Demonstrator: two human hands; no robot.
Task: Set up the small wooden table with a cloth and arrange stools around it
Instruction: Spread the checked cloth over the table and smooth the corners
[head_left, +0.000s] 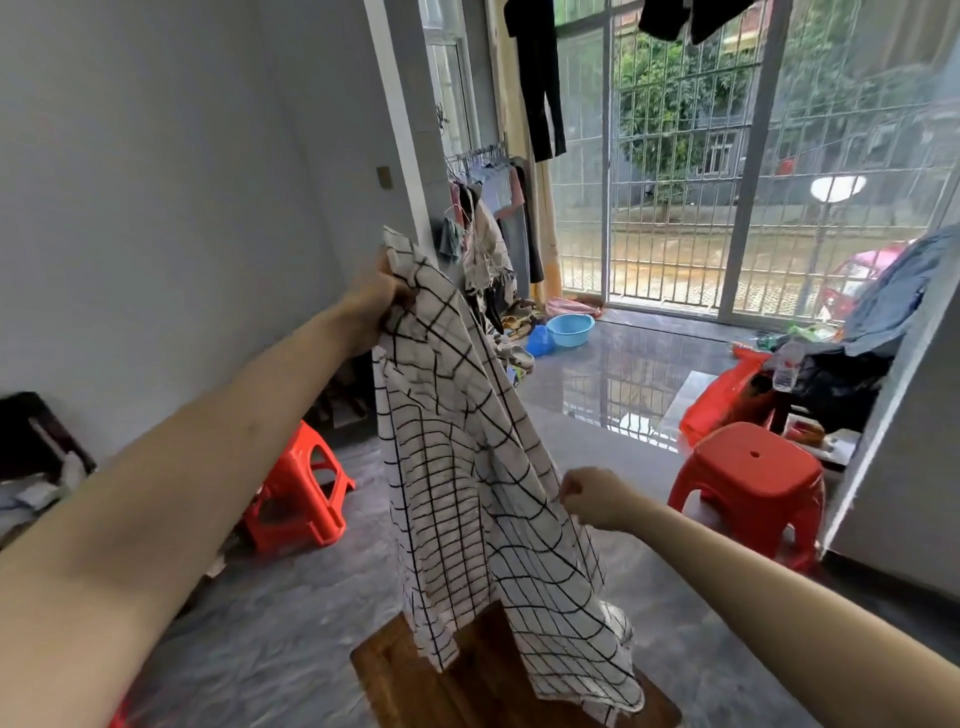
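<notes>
Two hands hold a limp, white black-gridded cloth (467, 467): left hand (376, 299) fingers clamped high, right hand (592, 496) fingers pinching its edge. Its crumpled hem rests on the dark wooden tabletop (395, 670).

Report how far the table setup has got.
Done: nothing settled yet. In hand: both hands, left hand high and right hand low, hold the checked cloth hanging over the wooden table, unspread. Left: spread it, then bring in the red stools standing apart.
</notes>
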